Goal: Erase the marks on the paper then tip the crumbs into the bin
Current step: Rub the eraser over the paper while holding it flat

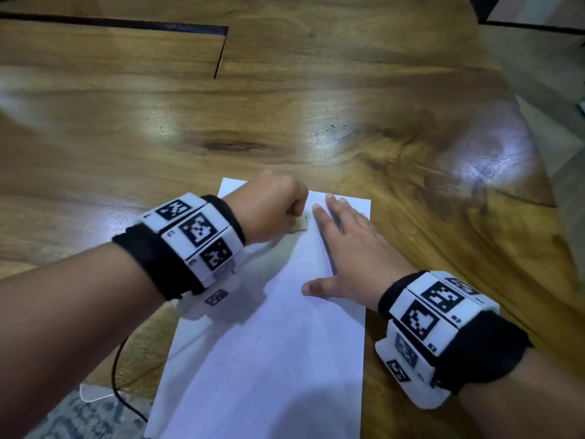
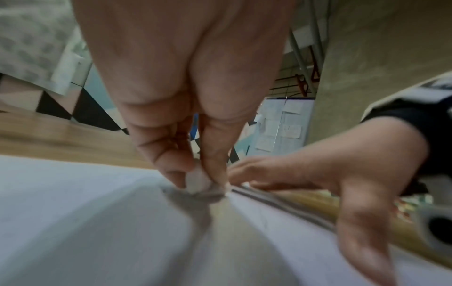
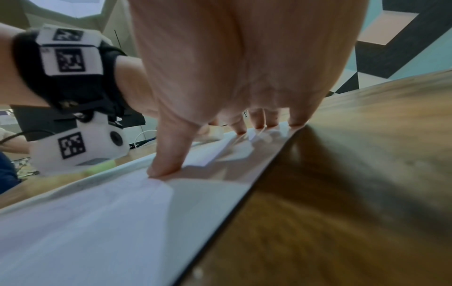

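A white sheet of paper (image 1: pixel 269 343) lies on the wooden table, reaching to the near edge. My left hand (image 1: pixel 272 207) pinches a small white eraser (image 1: pixel 299 224) between thumb and fingers and presses it on the paper's far part. In the left wrist view the eraser (image 2: pixel 198 181) touches the paper (image 2: pixel 85 212) under the fingertips. My right hand (image 1: pixel 351 248) lies flat on the paper's right side, fingers spread and straight, thumb out toward the middle. From the right wrist view, the fingertips (image 3: pixel 161 170) press on the paper (image 3: pixel 110 222). A tiny dark speck (image 1: pixel 296 256) sits on the sheet. No bin is in view.
The wooden table (image 1: pixel 285 106) stretches far ahead and to both sides. A black cable (image 1: pixel 118 369) hangs off the near left edge over patterned floor. The table's right edge (image 1: pixel 538 160) curves away at the right.
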Tool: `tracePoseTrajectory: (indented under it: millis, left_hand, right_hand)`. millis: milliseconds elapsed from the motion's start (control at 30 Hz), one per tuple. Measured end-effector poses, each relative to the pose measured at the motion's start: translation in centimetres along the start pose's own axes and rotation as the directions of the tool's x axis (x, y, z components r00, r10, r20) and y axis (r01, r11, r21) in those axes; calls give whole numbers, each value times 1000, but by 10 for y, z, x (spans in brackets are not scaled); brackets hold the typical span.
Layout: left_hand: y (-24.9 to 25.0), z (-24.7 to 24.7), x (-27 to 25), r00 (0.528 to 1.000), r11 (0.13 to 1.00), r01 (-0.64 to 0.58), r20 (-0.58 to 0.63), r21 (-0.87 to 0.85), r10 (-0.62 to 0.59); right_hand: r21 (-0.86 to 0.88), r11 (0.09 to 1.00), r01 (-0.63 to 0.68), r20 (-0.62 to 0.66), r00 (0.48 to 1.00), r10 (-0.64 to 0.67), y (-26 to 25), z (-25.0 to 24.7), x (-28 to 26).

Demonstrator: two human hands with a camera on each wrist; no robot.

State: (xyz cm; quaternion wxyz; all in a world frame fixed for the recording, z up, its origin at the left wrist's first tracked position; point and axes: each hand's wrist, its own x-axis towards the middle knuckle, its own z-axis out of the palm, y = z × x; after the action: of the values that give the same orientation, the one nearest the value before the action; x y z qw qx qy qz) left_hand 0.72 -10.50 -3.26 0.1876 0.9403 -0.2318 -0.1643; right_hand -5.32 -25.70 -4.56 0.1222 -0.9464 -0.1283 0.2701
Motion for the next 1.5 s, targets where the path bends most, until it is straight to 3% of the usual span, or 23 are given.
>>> tracePoseTrajectory:
  millis: [67, 200, 267, 500, 667, 800, 933, 1000, 1100, 1133, 1167, 1267, 1333, 1400, 1500]
  left_hand:
    - [-2, 3, -3, 1000, 1000, -18, 6, -7, 18]
    - [-2, 13, -33, 970, 985, -170, 177, 17, 164]
    - [0, 14, -39, 965, 980, -195, 184, 34, 186]
    - [4, 21, -45, 991, 993, -107, 86, 41, 103]
    - [2, 2, -17, 978, 999, 34, 205, -33, -26]
    - [8, -12, 16, 990, 980, 131, -38, -148, -138]
    - [17, -3, 26, 986, 985, 122, -99, -125, -135]
    - [15, 0, 18, 995, 992, 84, -45, -98, -89]
    - [12, 0, 5, 982, 995, 55, 183, -79, -39]
    - [12, -2, 6, 978, 995, 62, 205, -79, -44]
    - [12, -3, 9, 983, 994, 74, 176, -78, -59]
    - [15, -7, 25, 989, 989, 114, -78, -90, -122]
    - [16, -5, 26, 985, 990, 110, -120, -88, -120]
    - [13, 0, 17, 997, 996, 58, -54, -70, -62]
    - [11, 5, 2, 990, 999, -5, 143, -49, 12]
  right_hand:
    - [-7, 1000, 1, 2, 1000, -1, 0, 0, 0]
    - [-9, 1000, 6, -1, 1000, -6, 0, 1, 1]
    - [-4, 1000, 9, 5, 1000, -9, -1, 1, 1]
    - [17, 1000, 11, 33, 999, -11, 15, -4, -4]
    - [12, 999, 30, 23, 999, -31, 15, -3, -5]
    - [3, 1000, 24, 10, 1000, -24, 15, -1, -3]
    - [8, 1000, 13, 7, 1000, -13, 15, -1, -3]
    - [8, 1000, 15, 4, 1000, -15, 15, -1, -3]
    - [18, 1000, 11, 8, 1000, -11, 14, -1, -4]
    - [18, 1000, 10, 8, 1000, -10, 14, -2, -4]
    - [14, 1000, 9, 8, 1000, -9, 14, -2, -4]
    - [-2, 1000, 7, 12, 1000, -7, 14, -2, -4]
    - [-6, 1000, 1, 14, 1000, -1, 13, -2, -4]
    - [1, 1000, -5, 8, 1000, 5, 13, -2, -3]
    - [-5, 1000, -8, 9, 1000, 8, 13, -3, -3]
